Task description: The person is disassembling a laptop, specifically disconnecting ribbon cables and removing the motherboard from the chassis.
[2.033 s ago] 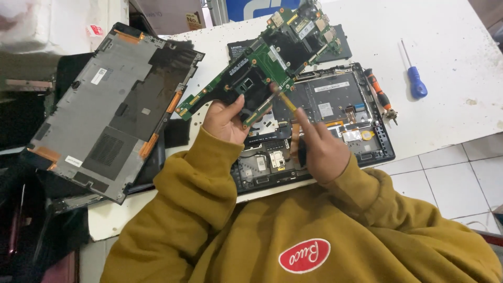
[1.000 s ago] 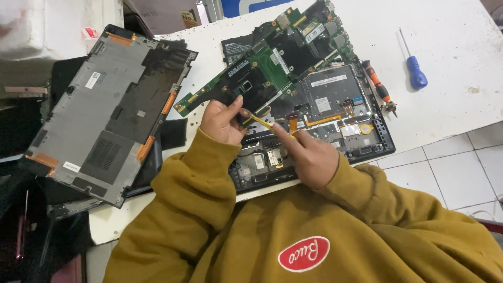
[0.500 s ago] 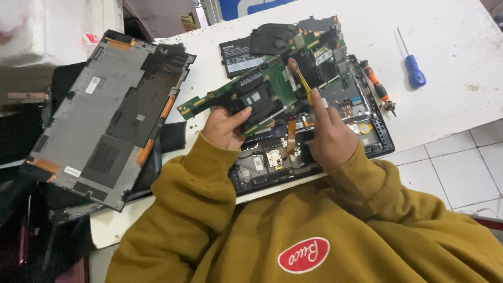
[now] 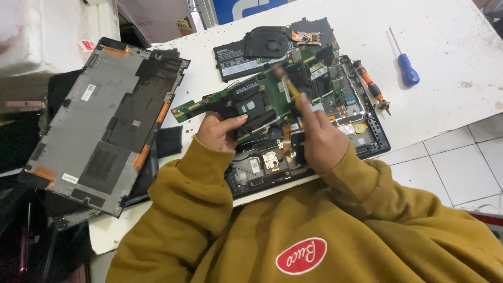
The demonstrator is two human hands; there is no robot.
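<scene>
Left hand (image 4: 219, 131): fingers curled, thumb extended toward 3 o'clock, closed in a grip. Right hand (image 4: 320, 139): back facing the camera, fingers extended toward 11 o'clock. Both forearms sleeved, converging toward 12 o'clock.

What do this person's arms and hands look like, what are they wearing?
Both arms are covered by long, baggy mustard-yellow sleeves with ribbed cuffs at the wrists. The left hand and right hand are bare: no gloves, and no rings or watch show. The chest carries a red oval patch.
</scene>
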